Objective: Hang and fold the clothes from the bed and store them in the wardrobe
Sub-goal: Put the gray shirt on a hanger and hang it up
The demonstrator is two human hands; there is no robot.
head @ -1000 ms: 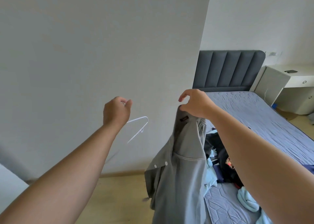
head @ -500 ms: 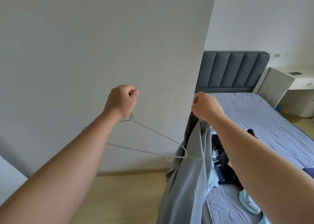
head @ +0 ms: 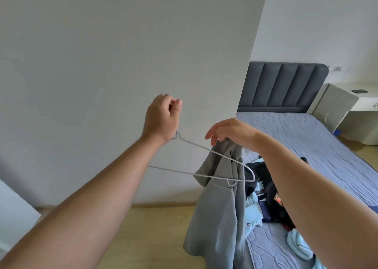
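My left hand [head: 161,118] is closed around the hook of a thin white wire hanger [head: 206,160], held up in front of the wall. The hanger's right end pokes into a grey shirt [head: 216,213] that dangles beside the bed. My right hand [head: 235,133] pinches the shirt at its top, with some fingers spread. On the bed [head: 306,146] behind the shirt lies a heap of dark and light-blue clothes [head: 263,205].
A white wall [head: 122,54] fills the left and centre, with wooden floor [head: 147,234] below it. The bed has a grey padded headboard [head: 284,87]. A white desk [head: 347,107] with a phone on it stands at the far right.
The hanger has swung down and rightward so that its end sits inside the grey shirt. My right hand has lifted the shirt's top and shifted its grip.
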